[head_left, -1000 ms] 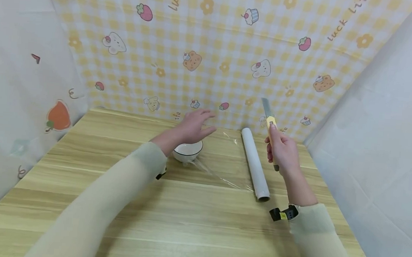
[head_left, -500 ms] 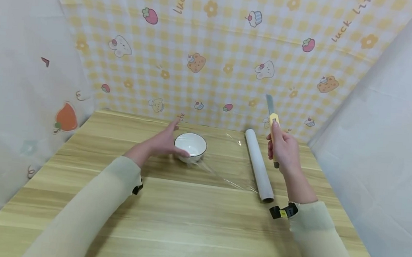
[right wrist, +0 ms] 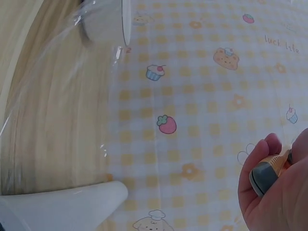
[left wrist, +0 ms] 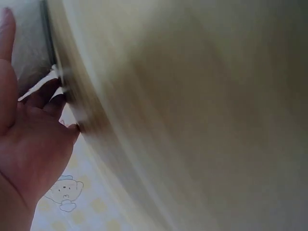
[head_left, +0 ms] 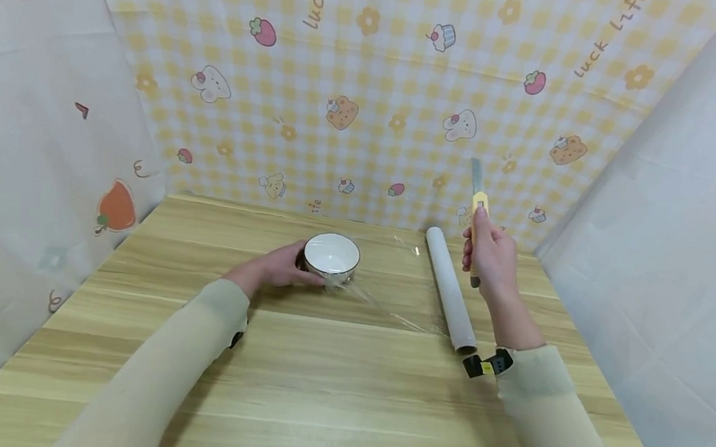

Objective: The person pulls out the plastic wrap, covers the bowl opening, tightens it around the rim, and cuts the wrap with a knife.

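Note:
A white bowl (head_left: pixel 332 253) with a dark rim stands upright toward the back of the wooden table. My left hand (head_left: pixel 283 265) grips its left side, the thumb along the front and the fingers partly hidden behind. Clear plastic wrap (head_left: pixel 385 281) lies over the bowl and stretches right to a white roll (head_left: pixel 451 290). My right hand (head_left: pixel 494 257) holds a yellow utility knife (head_left: pixel 480 203), raised beside the roll with its blade out and pointing up. In the right wrist view, the dark end of the knife (right wrist: pixel 263 179) shows out of the curled fingers.
A checked cloth (head_left: pixel 372 114) with printed figures hangs along the back edge of the table (head_left: pixel 334 388). Pale cloths hang at the left (head_left: pixel 38 159) and right (head_left: pixel 675 239). A black wrist camera (head_left: pixel 488 364) sits on the right wrist.
My left hand has drawn back from over the bowl to its left side and closed around it. The right hand stays near the roll, its knife now more upright.

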Demonstrator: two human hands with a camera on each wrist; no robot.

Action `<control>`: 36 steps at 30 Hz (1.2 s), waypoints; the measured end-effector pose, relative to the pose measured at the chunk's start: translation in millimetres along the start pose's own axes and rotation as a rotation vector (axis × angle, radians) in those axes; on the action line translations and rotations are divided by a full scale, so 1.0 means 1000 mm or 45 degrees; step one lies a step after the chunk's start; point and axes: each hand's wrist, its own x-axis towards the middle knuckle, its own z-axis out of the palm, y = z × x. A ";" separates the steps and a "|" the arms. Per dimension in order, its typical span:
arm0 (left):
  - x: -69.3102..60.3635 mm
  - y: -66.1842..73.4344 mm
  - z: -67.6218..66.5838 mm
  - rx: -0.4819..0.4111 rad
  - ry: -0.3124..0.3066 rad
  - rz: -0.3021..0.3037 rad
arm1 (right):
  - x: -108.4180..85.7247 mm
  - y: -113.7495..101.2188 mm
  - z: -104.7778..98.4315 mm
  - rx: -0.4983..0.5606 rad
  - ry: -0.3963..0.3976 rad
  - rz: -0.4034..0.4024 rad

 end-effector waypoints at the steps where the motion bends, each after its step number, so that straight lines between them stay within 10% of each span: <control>1: 0.000 0.000 -0.001 0.026 -0.007 0.014 | 0.000 -0.001 0.000 0.012 0.000 -0.004; 36: 0.001 0.002 -0.001 0.070 -0.015 -0.029 | -0.006 0.005 0.006 0.109 -0.034 -0.130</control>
